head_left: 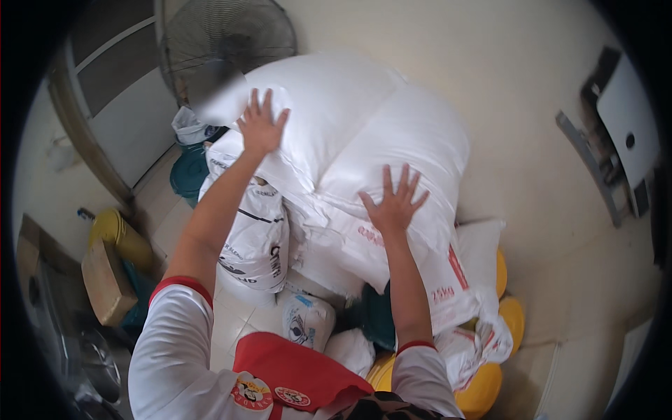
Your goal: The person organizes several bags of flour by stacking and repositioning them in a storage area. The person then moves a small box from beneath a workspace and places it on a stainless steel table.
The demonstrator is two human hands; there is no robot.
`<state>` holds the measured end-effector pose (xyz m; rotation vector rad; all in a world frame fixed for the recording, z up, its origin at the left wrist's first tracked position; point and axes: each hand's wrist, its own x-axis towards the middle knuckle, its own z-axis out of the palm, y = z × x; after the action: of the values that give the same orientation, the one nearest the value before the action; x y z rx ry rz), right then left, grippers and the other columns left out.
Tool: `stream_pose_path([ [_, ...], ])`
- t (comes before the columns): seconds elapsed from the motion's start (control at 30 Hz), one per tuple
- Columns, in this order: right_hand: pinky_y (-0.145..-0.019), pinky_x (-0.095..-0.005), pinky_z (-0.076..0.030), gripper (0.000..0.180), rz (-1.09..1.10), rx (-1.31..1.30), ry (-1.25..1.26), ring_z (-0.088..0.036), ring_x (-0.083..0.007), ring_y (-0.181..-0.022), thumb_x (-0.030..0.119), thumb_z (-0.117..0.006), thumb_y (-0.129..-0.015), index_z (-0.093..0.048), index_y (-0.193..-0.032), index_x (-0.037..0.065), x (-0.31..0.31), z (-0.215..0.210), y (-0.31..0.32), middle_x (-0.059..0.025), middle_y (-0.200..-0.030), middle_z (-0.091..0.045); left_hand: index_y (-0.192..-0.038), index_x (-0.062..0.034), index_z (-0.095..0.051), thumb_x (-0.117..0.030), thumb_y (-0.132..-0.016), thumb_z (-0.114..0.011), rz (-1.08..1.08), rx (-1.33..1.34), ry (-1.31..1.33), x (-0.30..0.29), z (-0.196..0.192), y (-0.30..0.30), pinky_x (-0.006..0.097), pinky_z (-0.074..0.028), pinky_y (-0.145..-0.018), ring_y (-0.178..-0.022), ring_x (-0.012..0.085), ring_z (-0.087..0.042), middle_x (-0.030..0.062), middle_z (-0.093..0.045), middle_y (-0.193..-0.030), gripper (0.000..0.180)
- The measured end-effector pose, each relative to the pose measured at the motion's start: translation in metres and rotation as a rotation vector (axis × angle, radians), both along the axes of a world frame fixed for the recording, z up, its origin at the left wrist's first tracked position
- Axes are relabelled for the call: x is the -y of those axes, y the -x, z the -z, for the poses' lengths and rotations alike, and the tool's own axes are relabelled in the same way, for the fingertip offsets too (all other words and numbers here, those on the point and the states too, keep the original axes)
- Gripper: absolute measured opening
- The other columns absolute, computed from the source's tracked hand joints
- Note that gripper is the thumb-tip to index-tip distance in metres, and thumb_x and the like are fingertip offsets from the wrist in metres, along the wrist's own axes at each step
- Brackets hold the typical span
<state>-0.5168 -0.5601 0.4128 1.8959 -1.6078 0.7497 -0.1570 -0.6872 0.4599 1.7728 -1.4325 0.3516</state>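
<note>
Indoors, a pale wall (532, 105) curves round the right and back of a room with a light tiled floor (234, 315); at the left are a door (115, 108) with grey upper panels and a round caged fan (231, 35). Crowding the floor are a printed white sack (259, 245) standing upright, a green tub (189, 175) beyond it, a cardboard box (108, 282) beside a yellow container (124, 238), and yellow tubs (479, 392) at the lower right. Atop the central pile, in front of the person, lie a large plain white sack (329, 91) and, touching its right side, a second plain white sack (416, 133), both plump. The crease between them slants from near the middle of the pile away and to the right, and their long axes seem to follow it; gathered corners point back toward the person, though which end is the mouth cannot be told. Both hands are wide open, palms down, fingers spread, gripping nothing: the left hand (262, 131) rests on the first sack's left part, the right hand (395, 203) on the second sack's near side.
</note>
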Motion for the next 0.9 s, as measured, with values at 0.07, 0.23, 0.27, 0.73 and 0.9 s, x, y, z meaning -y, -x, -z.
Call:
stream_pose_path([
  [0.07, -0.112, -0.0758, -0.005, 0.092, 0.003, -0.015, 0.034, -0.014, -0.0439, -0.153, 0.073, -0.062, -0.082, -0.036, -0.157, 0.027, 0.010, -0.001, 0.000, -0.0162, -0.166, -0.019, -0.159, -0.0254, -0.029, -0.066, -0.094, -0.050, 0.009, -0.012, -0.002, -0.009, 0.003, 0.006, 0.069, -0.011, -0.118, -0.154, 0.0430, -0.007, 0.0131, -0.014, -0.168, 0.079],
  [0.23, -0.112, -0.0760, -0.005, 0.087, 0.011, -0.037, 0.014, -0.014, -0.0442, -0.153, 0.071, -0.060, -0.086, -0.038, -0.157, 0.026, 0.011, 0.004, -0.024, -0.0163, -0.167, -0.019, -0.157, -0.0256, -0.035, -0.065, -0.092, -0.053, 0.073, 0.043, -0.030, -0.025, -0.006, -0.034, 0.063, -0.022, -0.118, -0.151, 0.0413, -0.018, 0.0116, -0.023, -0.165, 0.077],
  [0.27, -0.112, -0.0760, -0.004, 0.086, 0.017, -0.039, 0.006, -0.013, -0.0450, -0.152, 0.070, -0.059, -0.086, -0.038, -0.156, 0.024, 0.010, 0.005, -0.027, -0.0166, -0.166, -0.021, -0.155, -0.0251, -0.038, -0.065, -0.092, -0.054, 0.138, 0.063, -0.022, -0.028, -0.007, -0.046, 0.062, -0.025, -0.117, -0.150, 0.0403, -0.023, 0.0114, -0.028, -0.163, 0.076],
  [0.73, -0.115, -0.0448, -0.032, 0.058, 0.296, 0.537, -0.010, -0.041, -0.0385, -0.138, 0.042, -0.056, -0.102, -0.051, -0.142, 0.000, 0.031, -0.034, -0.111, -0.0229, -0.144, -0.047, -0.125, 0.0097, -0.058, -0.077, -0.079, -0.065, 0.610, -0.361, -0.519, 0.041, -0.011, -0.274, 0.044, -0.051, -0.097, -0.112, 0.0400, -0.065, 0.0282, -0.066, -0.120, 0.099],
  [0.9, -0.118, -0.0439, -0.030, 0.063, -0.002, 0.543, -0.159, -0.039, -0.0377, -0.140, 0.043, -0.055, -0.103, -0.046, -0.146, -0.002, 0.080, -0.069, -0.262, -0.0248, -0.149, -0.041, -0.116, 0.0088, -0.061, -0.075, -0.080, -0.066, 0.655, -0.373, -0.343, 0.056, 0.009, -0.290, 0.046, -0.056, -0.085, -0.099, 0.0379, -0.071, 0.0249, -0.070, -0.110, 0.091],
])
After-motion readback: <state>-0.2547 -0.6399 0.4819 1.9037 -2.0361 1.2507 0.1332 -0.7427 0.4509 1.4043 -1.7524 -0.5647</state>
